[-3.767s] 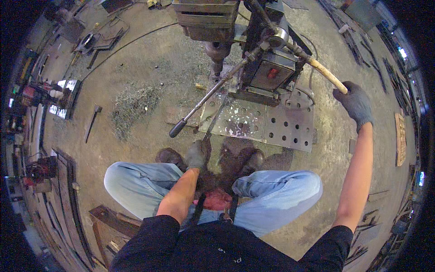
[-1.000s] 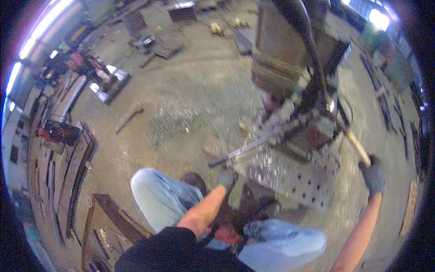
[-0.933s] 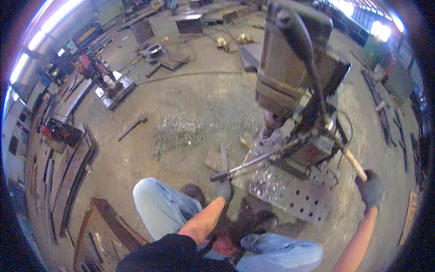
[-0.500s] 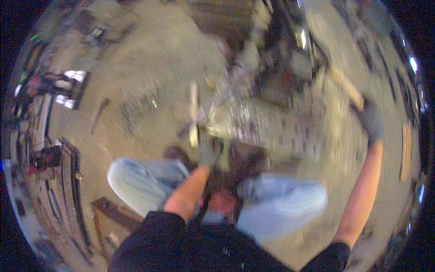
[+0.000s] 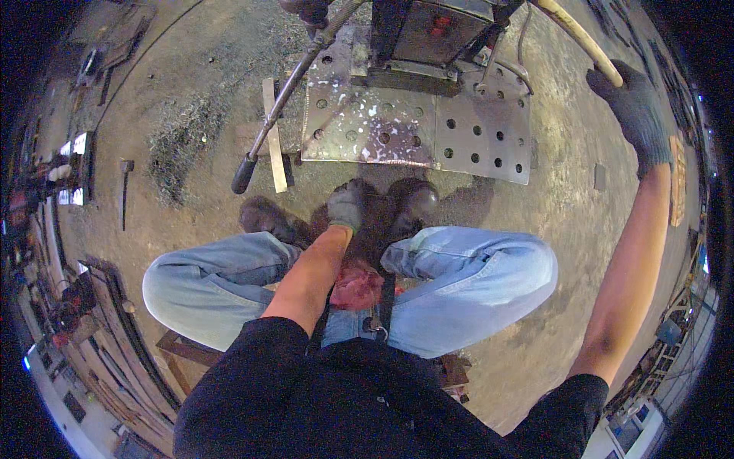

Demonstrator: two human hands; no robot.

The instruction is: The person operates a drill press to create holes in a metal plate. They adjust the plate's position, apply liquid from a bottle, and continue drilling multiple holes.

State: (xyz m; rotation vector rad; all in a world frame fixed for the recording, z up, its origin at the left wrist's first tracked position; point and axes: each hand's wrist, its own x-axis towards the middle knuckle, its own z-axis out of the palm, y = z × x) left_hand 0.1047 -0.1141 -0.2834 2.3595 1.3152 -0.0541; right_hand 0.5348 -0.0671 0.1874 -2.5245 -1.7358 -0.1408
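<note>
My right hand (image 5: 631,103), in a dark grey glove, is raised at the far right. Its fingers are wrapped round the end of a long pale wooden handle (image 5: 577,34), which runs up past the top edge; the tool's head is out of view. Low between my brown boots (image 5: 415,200) is my left hand (image 5: 345,205), in a lighter grey glove. It looks closed, but its fingers and anything in them are lost against dark material. A long metal bar with a black grip (image 5: 243,176) slants ahead of it, apart from both hands.
A dark boxy metal block (image 5: 437,34) stands on a perforated metal plate (image 5: 485,134) in front of me. A flat light strip (image 5: 274,134) lies left of the plate, near dark shavings (image 5: 180,149). A hammer-like tool (image 5: 125,191) lies farther left, with long boards (image 5: 115,336) nearby.
My view has shifted and sharpened, with the plate and block now showing clearly. My right hand is higher in the picture, still on the wooden handle. My left hand stays low by the boots.
</note>
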